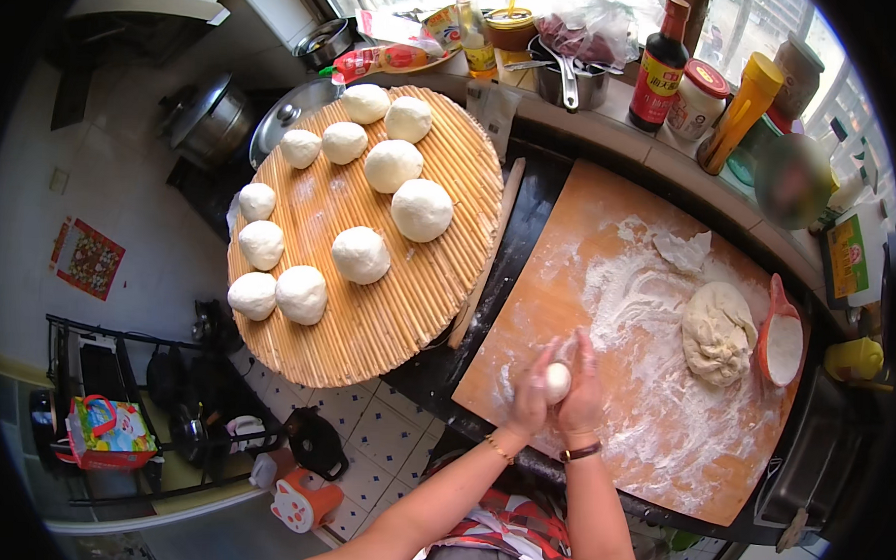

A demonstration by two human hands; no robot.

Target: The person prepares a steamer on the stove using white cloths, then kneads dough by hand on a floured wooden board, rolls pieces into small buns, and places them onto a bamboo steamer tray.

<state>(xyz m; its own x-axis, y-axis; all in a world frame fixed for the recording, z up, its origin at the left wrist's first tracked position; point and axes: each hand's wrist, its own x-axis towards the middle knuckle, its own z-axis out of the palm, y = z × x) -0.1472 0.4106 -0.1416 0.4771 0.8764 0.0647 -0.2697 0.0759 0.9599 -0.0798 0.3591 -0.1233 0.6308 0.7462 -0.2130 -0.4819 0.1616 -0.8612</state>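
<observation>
Between my two floury palms, over the near left part of a wooden board [516, 334], is a small round dough ball [558, 382]. My left hand [530, 394] cups it from the left and my right hand [583, 392] from the right. Loose flour [638, 346] is spread over the board. A large lump of dough [718, 334] lies at the board's right, beside a red scoop of flour [782, 343]. To the left, several white dough balls [360, 255] rest on a round slatted tray [327, 350].
A rolling pin [486, 259] lies along the tray's right edge. On the window ledge stand a soy sauce bottle [659, 65], a saucepan [571, 84] and several jars. At the far right is a dark sink [812, 456]. A steel pot [211, 116] stands behind the tray.
</observation>
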